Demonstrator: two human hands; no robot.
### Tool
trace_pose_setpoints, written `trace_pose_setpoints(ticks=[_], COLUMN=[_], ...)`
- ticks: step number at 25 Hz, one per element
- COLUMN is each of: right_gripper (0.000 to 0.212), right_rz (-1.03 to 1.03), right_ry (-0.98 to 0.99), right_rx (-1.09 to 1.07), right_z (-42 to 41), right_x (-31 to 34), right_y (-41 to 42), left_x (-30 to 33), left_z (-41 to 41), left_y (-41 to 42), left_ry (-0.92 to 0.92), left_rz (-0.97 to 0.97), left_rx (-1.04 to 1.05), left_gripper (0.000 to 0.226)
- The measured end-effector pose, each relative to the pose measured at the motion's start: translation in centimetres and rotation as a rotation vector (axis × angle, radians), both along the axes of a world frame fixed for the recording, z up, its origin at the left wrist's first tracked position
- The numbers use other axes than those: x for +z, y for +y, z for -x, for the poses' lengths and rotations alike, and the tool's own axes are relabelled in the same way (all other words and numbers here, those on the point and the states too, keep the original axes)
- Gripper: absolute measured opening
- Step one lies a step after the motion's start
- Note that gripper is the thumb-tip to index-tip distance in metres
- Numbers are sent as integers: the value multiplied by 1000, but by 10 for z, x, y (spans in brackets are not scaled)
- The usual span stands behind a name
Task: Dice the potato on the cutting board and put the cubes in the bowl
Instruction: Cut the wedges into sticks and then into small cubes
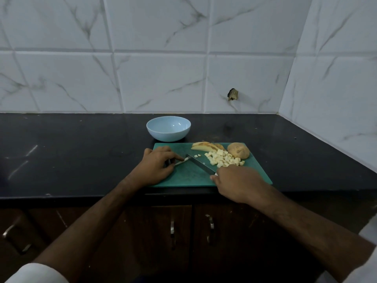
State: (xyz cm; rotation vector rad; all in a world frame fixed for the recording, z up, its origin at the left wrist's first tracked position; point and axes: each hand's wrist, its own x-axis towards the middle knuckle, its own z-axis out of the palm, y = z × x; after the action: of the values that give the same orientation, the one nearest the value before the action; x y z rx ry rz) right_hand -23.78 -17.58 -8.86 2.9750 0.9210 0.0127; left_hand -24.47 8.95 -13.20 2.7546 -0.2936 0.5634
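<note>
A green cutting board [187, 174] lies at the counter's front edge. My left hand [157, 166] pinches a thin potato strip [181, 161] flat on the board's left part. My right hand [236, 184] grips a knife [201, 163] whose tip meets the strip's right end. A heap of pale potato cubes [223, 158] sits at the board's middle right. Behind it lie potato slices with skin [206, 146], and a piece of unpeeled potato [238, 150] rests at the far right corner. The light blue bowl [168, 128] stands behind the board with nothing visible inside.
The black counter [81, 152] runs left and right of the board, with tiled walls behind and at the right. Dark cabinet doors with metal handles [172, 228] are below the counter edge.
</note>
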Motion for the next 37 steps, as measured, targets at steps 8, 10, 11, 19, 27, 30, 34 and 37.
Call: trace_pose_setpoints(ticks=[8,10,11,19,27,30,34,37], right_gripper=[43,42,41,42,41,42,42,41], right_rz=[-43,-33,-30,-56,-4,-34,-31,6], right_ry=[31,15,18,-11,-15,-59,1,-12], right_rx=[31,32,29,10,6,4,23,50], right_z=[-2,1,0,-7,-4,-5,4,10], right_x=[1,-5,-4,9,1,11,8,-2], right_y=[-1,1,3,-1,3,0,0,4], left_x=[1,0,0,0,-1,0,0,-1], left_z=[3,3,3,4,3,4,4,3], left_y=[-1,-1,-1,-1,0,0,0,0], left_ry=[-22,-24,-28,-41,-35,-61,-60,-63], left_rz=[46,40,38,25,33,38,54,117], left_rx=[29,30,32,50,40,38,33,28], left_gripper=[28,27,27,25,25,23,22,28])
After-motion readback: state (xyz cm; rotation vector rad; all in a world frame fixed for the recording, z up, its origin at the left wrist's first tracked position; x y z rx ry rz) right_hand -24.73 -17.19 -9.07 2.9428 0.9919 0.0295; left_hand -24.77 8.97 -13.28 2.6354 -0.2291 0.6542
